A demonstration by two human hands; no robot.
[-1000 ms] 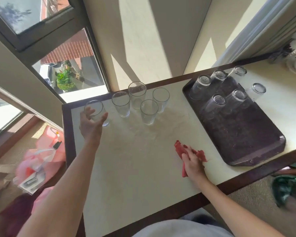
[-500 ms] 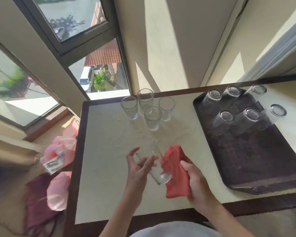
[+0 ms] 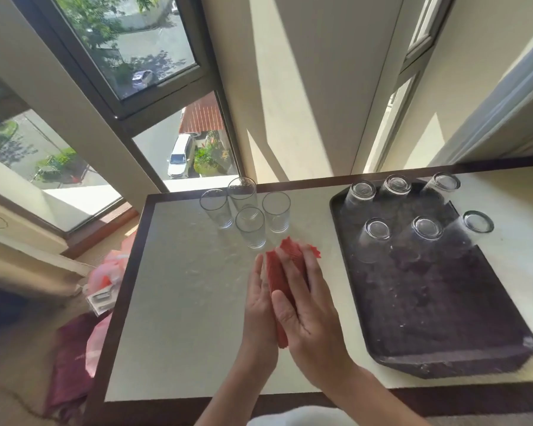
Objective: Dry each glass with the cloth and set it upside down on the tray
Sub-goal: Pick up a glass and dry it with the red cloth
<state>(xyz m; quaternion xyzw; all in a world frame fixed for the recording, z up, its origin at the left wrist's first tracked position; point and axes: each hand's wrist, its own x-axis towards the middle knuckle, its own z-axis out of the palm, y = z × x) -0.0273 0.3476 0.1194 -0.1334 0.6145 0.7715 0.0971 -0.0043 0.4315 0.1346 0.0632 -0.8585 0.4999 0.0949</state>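
A red cloth (image 3: 285, 272) is sandwiched between my two palms above the middle of the white table (image 3: 182, 302). My left hand (image 3: 259, 309) presses it from the left and my right hand (image 3: 308, 312) lies over it, fingers straight on both. No glass shows inside the cloth. Several clear glasses (image 3: 250, 226) stand upright in a cluster at the table's far edge, just beyond my fingertips. On the dark tray (image 3: 443, 348) to the right, several glasses (image 3: 377, 238) stand upside down in two rows along its far half.
The table has a dark wooden border (image 3: 126, 290). Pink and maroon bags (image 3: 105, 281) lie on the floor to its left. A window and a wall rise directly behind the far edge. The tray's near half holds no glasses.
My left hand lifted a glass from the far left and brought it to the middle. My right hand raised the cloth to it, and both palms have now closed flat on the cloth.
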